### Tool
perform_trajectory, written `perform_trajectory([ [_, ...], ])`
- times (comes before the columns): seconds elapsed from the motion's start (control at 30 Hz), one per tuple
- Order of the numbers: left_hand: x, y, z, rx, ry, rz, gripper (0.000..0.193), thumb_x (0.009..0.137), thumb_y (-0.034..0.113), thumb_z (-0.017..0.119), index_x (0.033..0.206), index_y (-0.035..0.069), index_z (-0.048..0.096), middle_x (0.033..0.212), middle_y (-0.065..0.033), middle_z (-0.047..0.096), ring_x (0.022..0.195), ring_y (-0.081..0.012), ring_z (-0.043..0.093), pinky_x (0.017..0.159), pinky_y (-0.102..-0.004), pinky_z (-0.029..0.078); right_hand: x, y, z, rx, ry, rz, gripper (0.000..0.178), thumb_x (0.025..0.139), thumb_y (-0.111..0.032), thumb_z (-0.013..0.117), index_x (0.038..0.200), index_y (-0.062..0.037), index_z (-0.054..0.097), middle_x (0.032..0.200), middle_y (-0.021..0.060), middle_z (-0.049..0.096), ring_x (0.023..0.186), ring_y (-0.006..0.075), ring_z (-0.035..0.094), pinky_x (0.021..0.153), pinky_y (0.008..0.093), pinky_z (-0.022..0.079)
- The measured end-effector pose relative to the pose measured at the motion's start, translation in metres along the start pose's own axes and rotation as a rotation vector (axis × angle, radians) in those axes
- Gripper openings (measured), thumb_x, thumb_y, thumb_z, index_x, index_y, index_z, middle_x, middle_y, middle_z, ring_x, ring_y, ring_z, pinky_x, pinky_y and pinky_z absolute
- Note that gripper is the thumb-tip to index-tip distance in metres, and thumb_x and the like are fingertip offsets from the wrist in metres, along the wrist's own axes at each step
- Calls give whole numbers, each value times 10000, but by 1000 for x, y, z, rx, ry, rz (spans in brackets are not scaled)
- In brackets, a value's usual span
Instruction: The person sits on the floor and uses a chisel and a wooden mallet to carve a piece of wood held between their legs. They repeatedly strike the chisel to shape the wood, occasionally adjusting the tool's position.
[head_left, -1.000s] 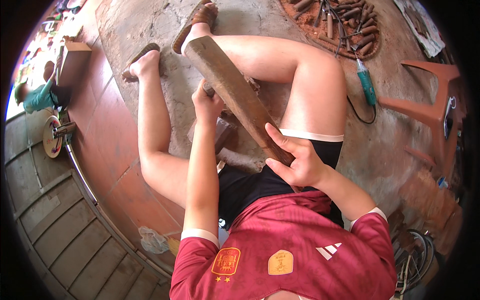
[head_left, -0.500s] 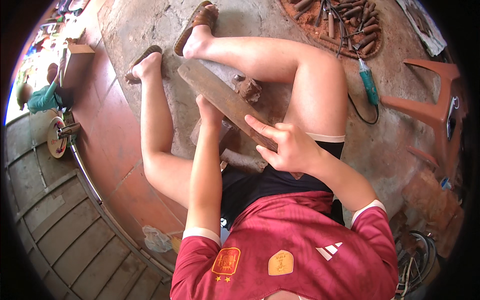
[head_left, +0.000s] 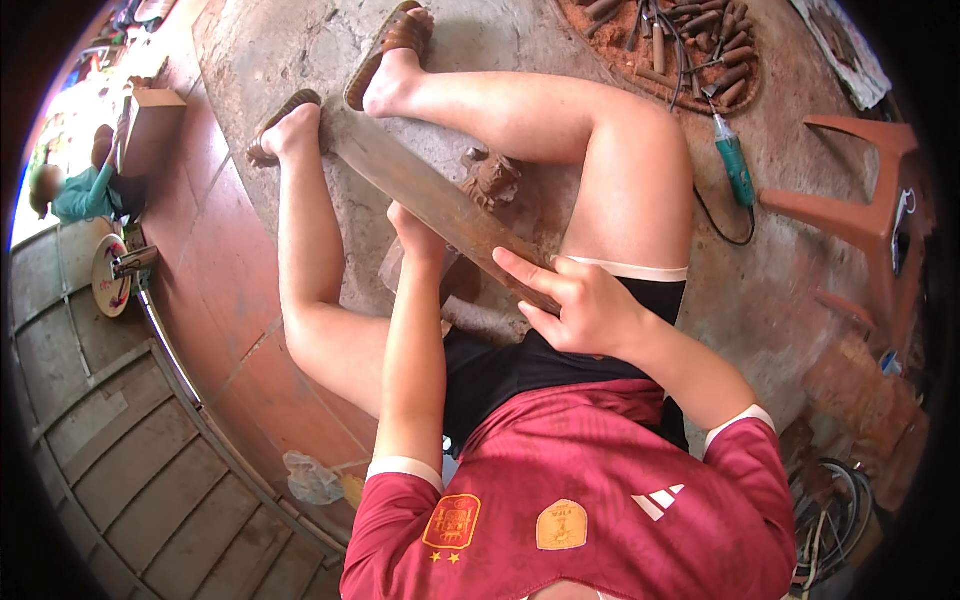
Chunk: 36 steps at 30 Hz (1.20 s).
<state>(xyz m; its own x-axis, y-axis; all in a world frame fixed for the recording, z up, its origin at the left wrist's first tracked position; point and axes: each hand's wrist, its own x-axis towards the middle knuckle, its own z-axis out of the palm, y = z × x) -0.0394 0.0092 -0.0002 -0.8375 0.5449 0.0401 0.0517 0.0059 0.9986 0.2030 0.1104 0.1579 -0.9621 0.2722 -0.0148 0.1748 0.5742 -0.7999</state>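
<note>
My right hand (head_left: 585, 305) is closed around the near end of a long, flat wooden bat (head_left: 455, 215), its index finger laid along the wood. The bat slants away to the far left, and its far end is blurred by motion. My left hand (head_left: 415, 235) is below the bat, between my legs. Its fingers are hidden under the wood, so I cannot see what they hold. Just beyond the bat a carved brown wooden piece (head_left: 492, 180) shows on the floor. A dark wooden block (head_left: 460, 280) lies beside my left wrist, partly covered.
A round tray (head_left: 755, 100) at the far right carries many wooden-handled tools and shavings. Near it lies a green power tool (head_left: 735, 165) with a cord. An orange-brown plastic stool (head_left: 850, 215) is at the right. Far left, a person in green (head_left: 90, 195) sits near a cardboard box (head_left: 155, 130).
The bat has shifted a little toward the far left and its far end has swung, now blurred. My left hand has moved slightly left and nearer. The right hand keeps its grip.
</note>
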Motion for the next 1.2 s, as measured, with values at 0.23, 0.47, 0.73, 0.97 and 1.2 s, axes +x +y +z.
perform_trajectory([
  [0.23,-9,1,3,177,-33,202,140,761,35,722,891,32,668,803,-104,691,719,-262,680,651,-343,523,-7,1,3,32,87,-35,750,755,-63,704,1455,-140,443,682,159,550,570,310,566,562,397,497],
  [0.47,-12,-36,-10,183,-44,166,453,861,418,519,989,-1,632,837,-114,658,742,-253,645,678,-368,531,-15,-5,6,108,153,-46,729,757,-115,713,1442,-168,469,656,155,525,542,292,531,547,396,484],
  [0.73,-13,-31,-2,77,3,111,417,911,357,452,1021,-17,603,888,-109,646,750,-232,619,691,-356,525,-23,4,13,181,194,-80,765,748,-55,718,1457,-128,440,681,129,540,545,262,537,543,366,482],
  [0.97,-5,24,8,371,271,374,190,826,-5,615,696,30,482,601,-27,473,549,-94,433,508,-262,409,-25,7,8,360,223,-34,747,778,-57,705,1467,-103,422,650,110,559,544,232,565,569,347,484],
  [1.2,16,26,14,396,55,333,207,810,-2,617,685,22,454,537,-69,428,494,-104,398,484,-285,398,-21,6,2,427,120,66,750,782,-20,703,1464,-13,391,852,145,667,702,209,612,749,281,499],
])
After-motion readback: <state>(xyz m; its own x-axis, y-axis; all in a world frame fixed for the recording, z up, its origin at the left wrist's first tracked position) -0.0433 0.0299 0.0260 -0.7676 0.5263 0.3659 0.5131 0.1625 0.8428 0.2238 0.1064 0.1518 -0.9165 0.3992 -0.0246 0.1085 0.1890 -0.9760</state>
